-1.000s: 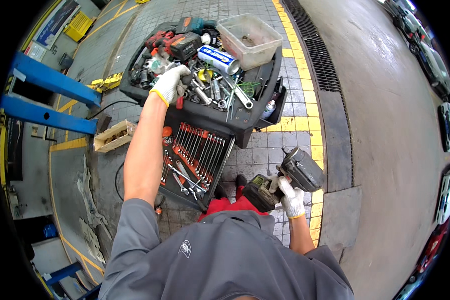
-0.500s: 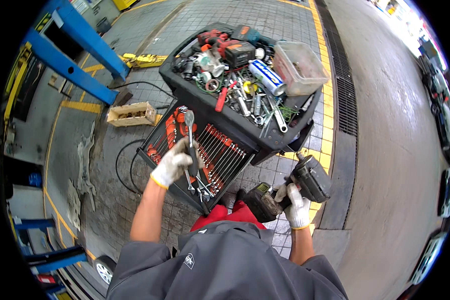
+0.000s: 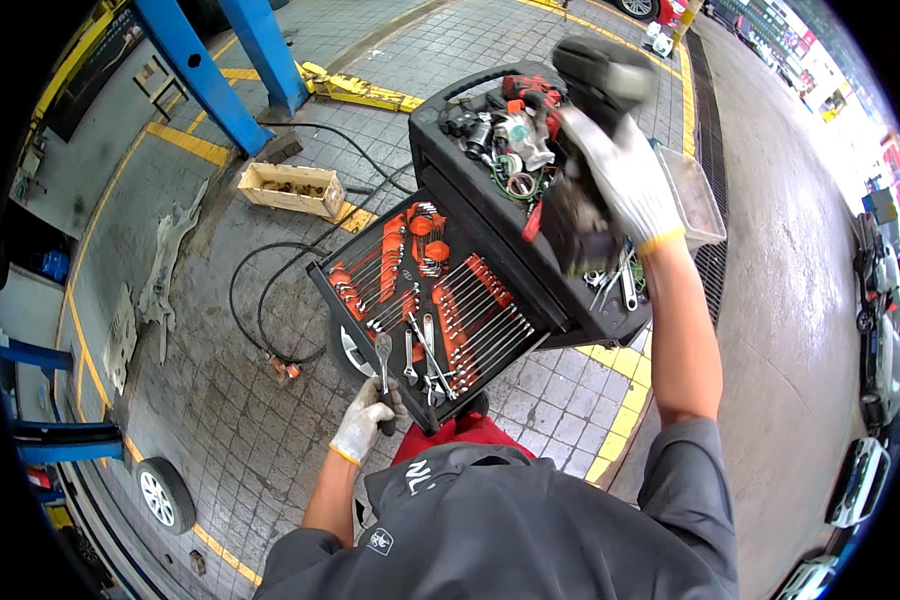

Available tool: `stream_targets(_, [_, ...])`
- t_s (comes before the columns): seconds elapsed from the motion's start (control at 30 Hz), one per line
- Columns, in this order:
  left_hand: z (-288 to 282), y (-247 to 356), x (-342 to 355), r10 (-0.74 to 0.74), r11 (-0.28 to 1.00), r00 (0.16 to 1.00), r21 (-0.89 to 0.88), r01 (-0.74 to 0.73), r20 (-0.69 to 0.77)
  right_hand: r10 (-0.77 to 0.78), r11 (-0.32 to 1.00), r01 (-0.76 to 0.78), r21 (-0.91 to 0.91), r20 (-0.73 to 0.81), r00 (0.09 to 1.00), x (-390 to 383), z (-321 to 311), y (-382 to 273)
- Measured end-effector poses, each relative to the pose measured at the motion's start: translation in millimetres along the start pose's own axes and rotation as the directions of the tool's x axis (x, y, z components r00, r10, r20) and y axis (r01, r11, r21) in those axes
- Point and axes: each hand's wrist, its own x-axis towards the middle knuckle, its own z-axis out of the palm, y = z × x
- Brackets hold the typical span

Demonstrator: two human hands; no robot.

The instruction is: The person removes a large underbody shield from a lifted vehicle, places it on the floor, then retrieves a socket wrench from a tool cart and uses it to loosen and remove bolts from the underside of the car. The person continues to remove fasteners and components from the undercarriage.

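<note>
My left hand (image 3: 363,422), in a white knit glove, is closed round the dark handle of a ratchet wrench (image 3: 384,348), whose shiny head points away from me. It is at the near left corner of an open drawer (image 3: 525,348) of wrenches in orange holders (image 3: 457,318). My right hand (image 3: 625,185), also gloved, is raised over the top of the black tool cart (image 3: 440,165). It grips a dark cordless impact wrench (image 3: 602,78), smeared by motion. The impact wrench's battery end (image 3: 578,225) hangs over the tools heaped there and hides part of them.
On the cart top lie a red power tool (image 3: 532,92), loose parts and a clear plastic bin (image 3: 705,205). A wooden box (image 3: 290,188) and a black hose (image 3: 233,300) lie on the tiled floor at left, near blue lift posts (image 3: 195,75). A wheel (image 3: 163,495) lies lower left.
My right hand has swung the impact wrench from low right up over the cart top. My left hand has drawn the ratchet wrench back from above the drawer to its near corner. The view has shifted.
</note>
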Motion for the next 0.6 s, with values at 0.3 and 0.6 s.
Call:
stream_targets(0.3, [-85, -68, -47, -0.009, 0.987, 0.952, 0.15, 0.057, -0.306, -0.041, 0.734, 0.151, -0.662, 0.179, 0.983, 183, 99, 15])
stream_targets(0.6, [-82, -59, -66, -0.101, 0.995, 0.825, -0.072, 0.073, -0.556, 0.095, 0.676, -0.078, -0.733, -0.018, 0.995, 239, 166, 90])
